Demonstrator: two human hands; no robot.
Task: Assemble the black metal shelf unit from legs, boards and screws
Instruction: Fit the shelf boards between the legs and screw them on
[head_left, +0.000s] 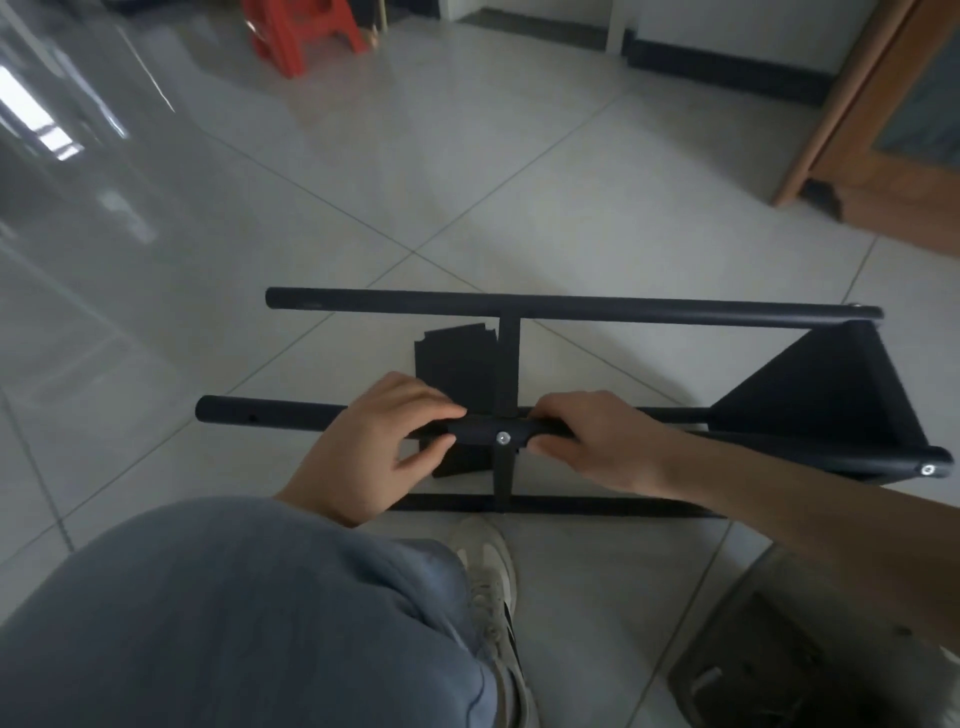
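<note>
A partly built black metal shelf unit (519, 364) lies on its side on the pale grey tiled floor (467, 182), just beyond the person's knee. Three round black tube legs show: the far leg (571, 304) at twelve o'clock, the near upper leg (270, 415) under the hands, and a low leg (571, 505) close to the floor at six o'clock. Two triangular black boards are fitted between them, one seen edge-on at the middle (508, 358) and one broad-faced at three o'clock (841, 395). Two silver screw heads are plain: a middle screw (502, 438) between the hands and an end screw (928, 470) at the right tip. The left hand (384, 441) curls its fingers over the near upper leg with the thumb beneath; the right hand (587, 441) wraps the same tube just right of the middle screw. A flat black sheet (452, 364) lies on the floor under the frame. Around stand a red plastic stool (301, 31) at eleven o'clock, a brown wooden door (893, 130) at two o'clock, a grey-trousered leg (234, 623) and a white sneaker (493, 587) at six o'clock. No containers show.
</note>
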